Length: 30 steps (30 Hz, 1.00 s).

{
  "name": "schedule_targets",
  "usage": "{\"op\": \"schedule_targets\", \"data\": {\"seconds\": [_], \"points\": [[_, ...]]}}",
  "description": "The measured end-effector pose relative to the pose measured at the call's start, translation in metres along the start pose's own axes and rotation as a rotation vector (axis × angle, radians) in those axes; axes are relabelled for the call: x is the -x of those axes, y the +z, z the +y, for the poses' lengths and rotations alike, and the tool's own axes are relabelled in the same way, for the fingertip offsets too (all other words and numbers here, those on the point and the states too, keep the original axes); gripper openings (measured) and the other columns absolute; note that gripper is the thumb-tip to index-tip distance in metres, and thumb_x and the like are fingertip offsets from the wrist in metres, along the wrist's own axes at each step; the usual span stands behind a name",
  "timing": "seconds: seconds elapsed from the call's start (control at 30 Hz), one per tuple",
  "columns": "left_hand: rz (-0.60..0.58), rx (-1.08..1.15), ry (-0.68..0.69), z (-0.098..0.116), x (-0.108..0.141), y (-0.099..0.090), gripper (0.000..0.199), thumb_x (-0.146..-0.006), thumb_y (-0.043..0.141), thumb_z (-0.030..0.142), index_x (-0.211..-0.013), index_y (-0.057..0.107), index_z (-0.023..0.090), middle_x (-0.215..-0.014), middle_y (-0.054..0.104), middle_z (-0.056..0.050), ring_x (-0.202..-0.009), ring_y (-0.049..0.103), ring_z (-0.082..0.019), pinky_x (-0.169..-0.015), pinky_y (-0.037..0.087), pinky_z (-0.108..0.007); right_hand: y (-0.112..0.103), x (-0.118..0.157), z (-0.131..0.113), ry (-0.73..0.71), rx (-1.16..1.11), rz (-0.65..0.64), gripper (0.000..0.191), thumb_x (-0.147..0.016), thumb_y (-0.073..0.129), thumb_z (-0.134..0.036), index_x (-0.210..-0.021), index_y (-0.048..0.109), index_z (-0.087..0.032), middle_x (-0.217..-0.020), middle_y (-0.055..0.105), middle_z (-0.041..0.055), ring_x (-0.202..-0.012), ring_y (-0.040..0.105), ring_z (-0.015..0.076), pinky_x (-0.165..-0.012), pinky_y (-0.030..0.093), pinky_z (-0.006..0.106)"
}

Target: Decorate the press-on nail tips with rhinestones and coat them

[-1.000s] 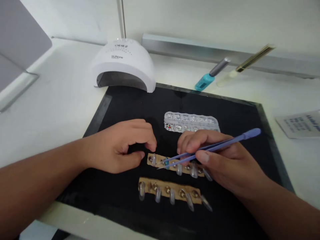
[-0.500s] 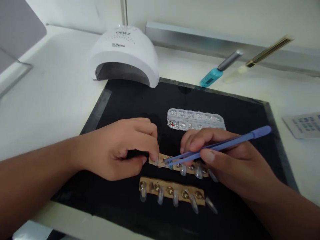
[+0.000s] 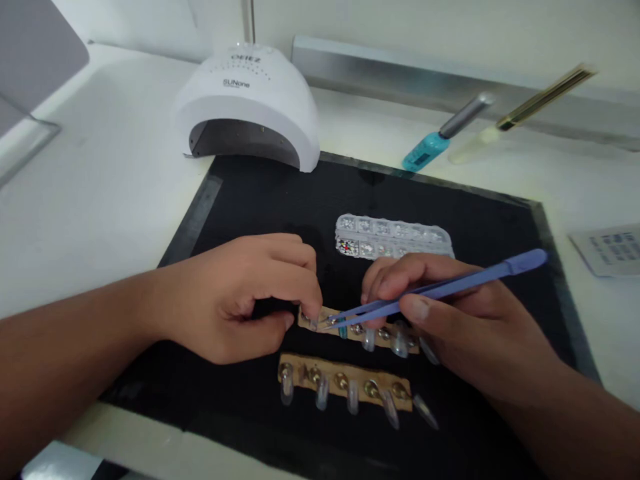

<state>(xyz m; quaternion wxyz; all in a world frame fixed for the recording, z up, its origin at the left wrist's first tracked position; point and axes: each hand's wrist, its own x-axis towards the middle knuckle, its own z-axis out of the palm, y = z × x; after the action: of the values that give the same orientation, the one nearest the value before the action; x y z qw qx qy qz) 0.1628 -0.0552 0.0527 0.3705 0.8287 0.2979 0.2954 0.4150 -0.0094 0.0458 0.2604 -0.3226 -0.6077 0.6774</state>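
Note:
My left hand rests on the black mat, its index fingertip on the nail tip at the left end of the upper tan strip; its thumb lies apart from that finger. My right hand holds blue tweezers between thumb and fingers. The tweezers' points are slightly apart, just right of my left index finger and over the strip beside a teal nail tip. More clear tips on this strip are partly hidden by my right hand. The lower tan strip carries several clear nail tips.
A clear compartment case of small gems lies behind my right hand. At the back stand a white lamp, a teal bottle and a gold-capped bottle. A printed card lies at right.
The tweezers' points have shifted slightly right and up, and my left index fingertip has moved slightly. The whole view has shifted a little.

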Motion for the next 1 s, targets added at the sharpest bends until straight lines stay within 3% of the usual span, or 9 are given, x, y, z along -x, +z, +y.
{"op": "schedule_targets", "data": {"seconds": [0.73,1.0], "points": [[-0.030,-0.040,0.024,0.0036,-0.0024,-0.0024,0.024,-0.077,0.051,-0.002,-0.091,0.059,0.016,-0.083,0.057,-0.004,-0.075,0.053,-0.013,-0.065,0.045,-0.025,-0.0010,0.0013,0.0005,0.010,-0.015,0.005,0.019,-0.080,0.075,-0.042,-0.080,0.071,-0.023,-0.071,0.070,0.0045,-0.066,0.066,0.0176,-0.055,0.050,0.027],[-0.026,-0.025,0.046,0.0036,-0.0034,-0.0020,0.023,-0.076,0.050,-0.004,-0.090,0.061,0.010,-0.082,0.057,-0.005,-0.074,0.051,-0.011,-0.065,0.043,-0.023,-0.0001,0.0023,-0.0009,0.033,-0.032,-0.012,0.020,-0.081,0.075,-0.042,-0.081,0.070,-0.023,-0.072,0.071,0.0027,-0.066,0.065,0.0151,-0.057,0.050,0.024]]}}
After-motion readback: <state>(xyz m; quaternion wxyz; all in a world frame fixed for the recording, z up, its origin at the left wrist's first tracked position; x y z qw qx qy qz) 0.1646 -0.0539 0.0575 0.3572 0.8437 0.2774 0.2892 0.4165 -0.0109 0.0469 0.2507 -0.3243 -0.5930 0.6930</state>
